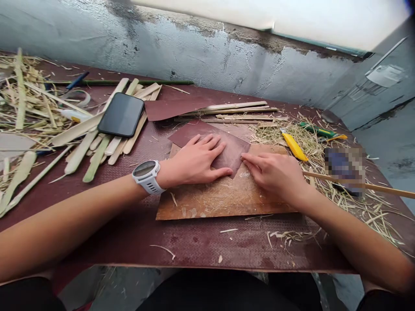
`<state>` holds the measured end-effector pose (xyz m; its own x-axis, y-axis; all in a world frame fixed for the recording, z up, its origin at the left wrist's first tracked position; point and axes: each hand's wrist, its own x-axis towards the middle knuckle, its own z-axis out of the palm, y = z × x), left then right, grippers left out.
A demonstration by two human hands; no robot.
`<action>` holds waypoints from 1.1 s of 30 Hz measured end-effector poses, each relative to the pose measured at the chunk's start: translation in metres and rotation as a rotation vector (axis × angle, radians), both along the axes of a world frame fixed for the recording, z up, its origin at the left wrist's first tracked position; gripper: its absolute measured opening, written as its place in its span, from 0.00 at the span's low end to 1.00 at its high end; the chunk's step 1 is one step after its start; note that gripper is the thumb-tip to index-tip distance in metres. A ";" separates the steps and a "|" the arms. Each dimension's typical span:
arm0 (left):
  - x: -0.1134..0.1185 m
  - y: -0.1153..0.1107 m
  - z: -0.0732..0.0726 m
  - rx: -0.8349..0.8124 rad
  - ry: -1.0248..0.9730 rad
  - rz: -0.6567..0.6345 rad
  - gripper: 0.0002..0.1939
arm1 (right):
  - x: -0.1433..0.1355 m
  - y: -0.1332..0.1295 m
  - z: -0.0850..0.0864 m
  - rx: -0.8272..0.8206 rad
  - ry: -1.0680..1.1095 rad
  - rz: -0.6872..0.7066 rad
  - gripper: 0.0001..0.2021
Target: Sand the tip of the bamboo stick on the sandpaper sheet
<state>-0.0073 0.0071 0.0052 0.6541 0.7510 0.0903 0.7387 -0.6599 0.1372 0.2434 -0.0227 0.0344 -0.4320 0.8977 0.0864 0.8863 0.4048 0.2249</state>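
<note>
My left hand (203,159), with a white watch on the wrist, lies flat with fingers spread on a sheet of dark red sandpaper (238,140). The sheet rests on a worn wooden board (207,201). At the sheet's right corner, my right hand (275,175) is closed, thumb and fingertips pinched together. A thin bamboo stick (379,187) runs out from behind this hand toward the right edge of the view; its front end is hidden by the fingers. Another piece of sandpaper (175,108) lies behind the first.
A black phone (121,114) rests on several flat bamboo strips (87,151) at left. On the right, shavings (343,207) surround a yellow utility knife (294,146), a green-handled tool (317,129) and a partly blurred dark object (345,170). A wall (194,56) bounds the table's back.
</note>
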 end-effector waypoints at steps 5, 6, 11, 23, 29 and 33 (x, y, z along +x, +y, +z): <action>0.000 0.000 0.000 -0.012 -0.003 0.007 0.49 | -0.004 -0.011 0.004 -0.018 -0.050 0.047 0.22; -0.001 0.000 -0.001 -0.017 -0.003 0.005 0.48 | -0.006 -0.014 0.005 -0.061 -0.056 0.095 0.22; -0.001 0.001 -0.001 -0.015 -0.003 -0.005 0.49 | -0.002 -0.006 0.006 -0.084 -0.011 0.101 0.20; -0.001 0.001 0.003 -0.015 0.019 -0.008 0.50 | -0.006 -0.010 0.005 -0.046 -0.028 0.099 0.21; -0.002 0.002 -0.002 0.001 0.004 -0.014 0.50 | -0.005 -0.010 0.004 -0.015 -0.070 0.102 0.21; -0.001 -0.002 -0.002 0.083 -0.002 -0.030 0.46 | -0.004 -0.011 0.004 -0.055 -0.014 0.128 0.20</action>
